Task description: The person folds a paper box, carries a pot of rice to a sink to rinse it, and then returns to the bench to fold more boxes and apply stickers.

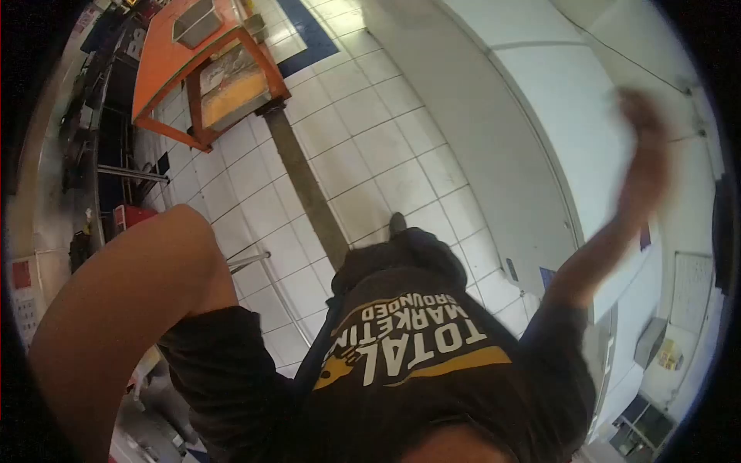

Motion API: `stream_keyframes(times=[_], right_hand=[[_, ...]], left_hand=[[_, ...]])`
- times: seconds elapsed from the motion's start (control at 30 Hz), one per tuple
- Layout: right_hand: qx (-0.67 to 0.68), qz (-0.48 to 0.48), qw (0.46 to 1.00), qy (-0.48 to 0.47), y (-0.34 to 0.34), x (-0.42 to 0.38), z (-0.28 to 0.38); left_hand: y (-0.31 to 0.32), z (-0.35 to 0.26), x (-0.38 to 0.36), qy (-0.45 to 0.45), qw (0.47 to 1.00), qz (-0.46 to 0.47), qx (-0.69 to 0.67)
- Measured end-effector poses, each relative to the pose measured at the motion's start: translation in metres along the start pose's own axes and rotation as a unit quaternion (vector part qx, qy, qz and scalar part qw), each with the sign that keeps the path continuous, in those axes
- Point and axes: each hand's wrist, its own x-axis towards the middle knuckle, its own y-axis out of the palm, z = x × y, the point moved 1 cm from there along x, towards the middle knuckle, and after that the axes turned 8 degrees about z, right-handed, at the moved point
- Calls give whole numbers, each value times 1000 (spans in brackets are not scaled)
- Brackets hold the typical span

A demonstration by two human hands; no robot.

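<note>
A: The right hand [644, 150] is raised against the white wall [540, 92], blurred; whether its fingers are apart or together cannot be told. It holds nothing visible.

B: And the left?

A: Only the bent left arm [131, 309] shows (the hand is out of view). The risk, probably: a fast swing knocks the wall.

B: The room?

A: Tiled floor [370, 131], an orange stand [208, 69], cluttered shelves [100, 116] leftward.
</note>
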Motion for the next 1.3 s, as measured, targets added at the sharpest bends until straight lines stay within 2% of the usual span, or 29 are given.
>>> stream_keyframes(times=[0.03,0.07,0.1,0.17,0.3,0.4,0.6,0.93,1.1,1.3], right_hand=[[9,-67,983,-170,5,52,31],[16,-94,945,-314,18,88,59],[30,-105,905,-411,40,119,78],[67,-109,840,-527,90,170,98],[116,-106,768,-621,193,234,91],[164,-132,740,-638,267,295,73],[214,-164,728,-631,389,439,27],[318,-171,688,-630,595,669,-93],[433,-153,643,-612,705,793,-140],[574,-73,631,-517,881,895,-213]], left_hand=[[1,25,-12,0,1000,5,2],[1,49,-26,-2,1000,16,6],[1,75,-41,-9,1000,25,6],[2,128,-78,-36,999,40,6],[0,210,-174,-25,999,24,27],[-7,277,-247,-8,1000,17,14],[-7,452,-374,0,998,-23,-53],[48,717,-580,-10,987,-30,-155],[72,841,-677,-107,969,16,-222],[94,941,-850,-336,885,55,-319]])
